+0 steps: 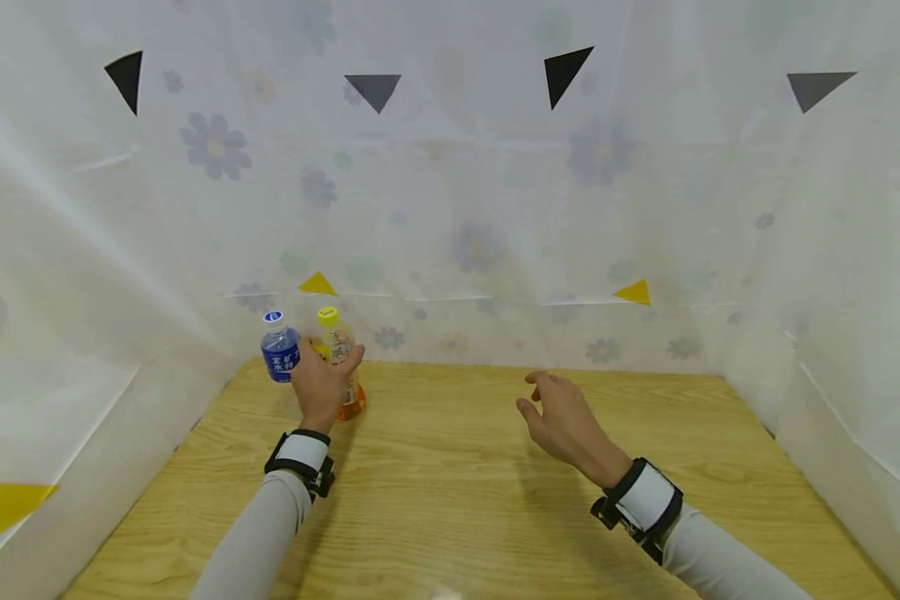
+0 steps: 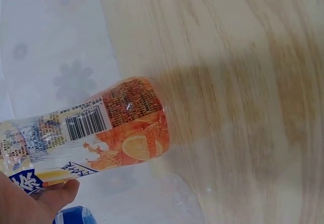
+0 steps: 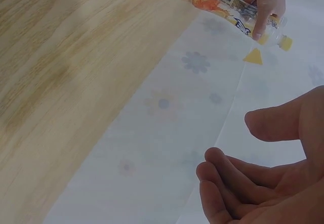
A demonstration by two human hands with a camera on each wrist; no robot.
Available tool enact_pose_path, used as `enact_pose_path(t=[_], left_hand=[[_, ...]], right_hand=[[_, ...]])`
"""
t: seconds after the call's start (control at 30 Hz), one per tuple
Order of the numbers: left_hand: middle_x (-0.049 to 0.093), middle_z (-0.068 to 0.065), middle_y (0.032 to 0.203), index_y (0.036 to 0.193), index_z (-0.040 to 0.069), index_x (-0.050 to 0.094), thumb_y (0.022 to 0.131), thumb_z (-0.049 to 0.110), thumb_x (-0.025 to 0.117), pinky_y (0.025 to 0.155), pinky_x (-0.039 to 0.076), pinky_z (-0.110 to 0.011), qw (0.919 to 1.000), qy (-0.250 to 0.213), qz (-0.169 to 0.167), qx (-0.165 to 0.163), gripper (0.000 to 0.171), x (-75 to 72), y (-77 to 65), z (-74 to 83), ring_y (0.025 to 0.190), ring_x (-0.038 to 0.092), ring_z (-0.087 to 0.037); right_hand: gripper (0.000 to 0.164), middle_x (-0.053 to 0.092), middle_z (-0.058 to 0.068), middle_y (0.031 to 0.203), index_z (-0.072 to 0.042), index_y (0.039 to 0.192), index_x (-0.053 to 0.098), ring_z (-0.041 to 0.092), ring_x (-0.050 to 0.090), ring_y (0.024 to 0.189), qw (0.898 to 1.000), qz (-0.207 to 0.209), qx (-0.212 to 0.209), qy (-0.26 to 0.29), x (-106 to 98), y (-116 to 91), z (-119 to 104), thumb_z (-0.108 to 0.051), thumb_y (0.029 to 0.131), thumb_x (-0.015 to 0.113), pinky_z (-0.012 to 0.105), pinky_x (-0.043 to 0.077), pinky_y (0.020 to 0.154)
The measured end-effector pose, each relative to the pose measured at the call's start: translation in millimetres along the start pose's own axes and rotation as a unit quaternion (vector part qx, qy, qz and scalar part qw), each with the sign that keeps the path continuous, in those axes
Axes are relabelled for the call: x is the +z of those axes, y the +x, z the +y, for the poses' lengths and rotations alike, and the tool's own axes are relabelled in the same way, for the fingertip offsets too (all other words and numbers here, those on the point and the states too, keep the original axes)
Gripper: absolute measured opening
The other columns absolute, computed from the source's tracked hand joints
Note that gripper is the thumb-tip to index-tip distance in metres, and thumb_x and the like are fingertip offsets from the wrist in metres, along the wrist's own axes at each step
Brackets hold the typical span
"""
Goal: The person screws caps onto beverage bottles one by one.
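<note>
At the far left of the table, my left hand grips a clear bottle of orange drink with a yellow cap. Its thumb and fingers lie on either side of the bottle in the right wrist view. Whether the base touches the wood cannot be told. Just left of that hand is a water bottle with a blue label and white cap, partly hidden by the fingers. My right hand hovers over the right half of the table, holding nothing, fingers loosely bent and thumb apart.
The wood-grain table reaches back to a pale flowered plastic sheet, which also hangs at both sides. Black, grey and yellow triangles are stuck on the sheet.
</note>
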State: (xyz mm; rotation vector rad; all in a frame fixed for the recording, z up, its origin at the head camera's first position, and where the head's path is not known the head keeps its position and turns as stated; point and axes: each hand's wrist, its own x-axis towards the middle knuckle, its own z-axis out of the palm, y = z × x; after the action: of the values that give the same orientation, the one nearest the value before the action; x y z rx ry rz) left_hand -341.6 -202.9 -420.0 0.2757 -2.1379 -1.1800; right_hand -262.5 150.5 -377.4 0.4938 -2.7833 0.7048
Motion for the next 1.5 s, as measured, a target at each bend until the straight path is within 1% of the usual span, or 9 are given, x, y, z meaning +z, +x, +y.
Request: enact_pose_path(t=[0.27,0.5,0.73,0.9,1.07,1.2,1.3,1.37,1.5], left_hand=[[0.068,-0.021,0.101,0.140,0.004,0.044,0.080,0.046,0.085,0.073,0.055,-0.048,0.9999,-0.003,-0.003,0.010,0.084,-4.2,-1.5,1.1,0.085,0.068,-0.036],[0.058,-0.017,0.065,0.146,0.007,0.043,0.081,0.054,0.081,0.058,0.042,-0.039,0.9996,0.009,0.005,0.026,0.089,-9.5,2.9,8.7,0.054,0.054,-0.030],[0.066,-0.027,0.124,0.147,0.009,0.043,0.082,0.053,0.081,0.084,0.054,-0.054,0.9989,-0.010,0.007,0.046,0.087,-15.1,14.6,22.7,0.074,0.065,-0.038],[0.062,-0.024,0.135,0.147,0.010,0.043,0.087,0.052,0.077,0.060,0.047,-0.044,0.9969,0.009,0.025,0.074,0.080,-20.9,24.6,36.0,0.055,0.052,-0.031],[0.068,-0.016,0.131,0.137,0.008,0.057,0.101,0.036,0.062,0.048,0.025,-0.033,0.9827,-0.015,0.104,0.152,0.046,-24.5,32.4,62.2,0.043,0.030,-0.012],[0.075,-0.016,0.110,0.123,0.003,0.065,0.105,0.021,0.053,0.050,0.035,-0.033,0.9628,-0.054,0.142,0.224,0.028,-22.9,27.2,94.5,0.050,0.052,-0.022],[0.073,-0.015,0.083,0.116,0.001,0.066,0.106,0.020,0.051,0.049,0.037,-0.032,0.9567,-0.047,0.119,0.261,0.026,-16.6,14.4,111.4,0.055,0.060,-0.026],[0.067,-0.012,0.068,0.112,0.002,0.066,0.106,0.018,0.049,0.044,0.032,-0.031,0.9567,-0.031,0.082,0.278,0.024,-10.3,2.3,118.0,0.047,0.054,-0.023],[0.058,-0.005,0.061,0.102,0.005,0.066,0.103,0.014,0.051,0.045,0.034,-0.030,0.9590,0.015,-0.035,0.281,0.018,5.1,-25.9,121.9,0.047,0.046,-0.016]], right_hand=[[0.040,0.068,0.017,0.106,0.004,0.132,0.058,0.036,0.064,0.098,1.000,-0.002,0.003,0.000,2.0,-2.7,0.1,-0.021,0.102,0.061,0.050,0.053,0.081],[0.041,0.067,0.019,0.109,0.004,0.134,0.057,0.037,0.063,0.101,1.000,-0.004,0.003,0.005,0.7,-2.4,-1.4,-0.024,0.103,0.059,0.051,0.053,0.082],[0.041,0.067,0.019,0.109,0.004,0.134,0.057,0.037,0.063,0.101,1.000,-0.008,0.006,0.004,-0.5,0.1,-1.9,-0.023,0.103,0.058,0.050,0.053,0.082],[0.041,0.067,0.017,0.107,0.004,0.133,0.057,0.036,0.064,0.099,1.000,-0.009,0.008,0.006,0.8,1.3,-2.3,-0.023,0.103,0.059,0.049,0.053,0.081],[0.040,0.068,0.019,0.109,0.004,0.133,0.058,0.037,0.064,0.102,1.000,-0.002,0.004,0.010,2.7,2.6,-2.6,-0.024,0.103,0.058,0.051,0.053,0.083],[0.037,0.068,0.019,0.109,0.002,0.131,0.059,0.036,0.065,0.101,1.000,0.010,-0.002,0.019,6.9,4.7,-3.3,-0.024,0.104,0.058,0.051,0.053,0.083],[0.031,0.069,0.015,0.107,-0.001,0.127,0.062,0.033,0.065,0.099,0.999,0.018,-0.010,0.032,12.1,4.2,-3.1,-0.022,0.105,0.056,0.049,0.053,0.081],[0.026,0.069,0.013,0.107,-0.003,0.122,0.064,0.031,0.065,0.099,0.999,0.024,-0.018,0.042,16.3,3.1,-2.9,-0.020,0.105,0.055,0.047,0.054,0.082],[0.016,0.070,0.006,0.102,-0.010,0.110,0.068,0.026,0.067,0.099,0.997,0.016,-0.038,0.062,24.7,0.0,-2.3,-0.016,0.105,0.054,0.046,0.054,0.085]])
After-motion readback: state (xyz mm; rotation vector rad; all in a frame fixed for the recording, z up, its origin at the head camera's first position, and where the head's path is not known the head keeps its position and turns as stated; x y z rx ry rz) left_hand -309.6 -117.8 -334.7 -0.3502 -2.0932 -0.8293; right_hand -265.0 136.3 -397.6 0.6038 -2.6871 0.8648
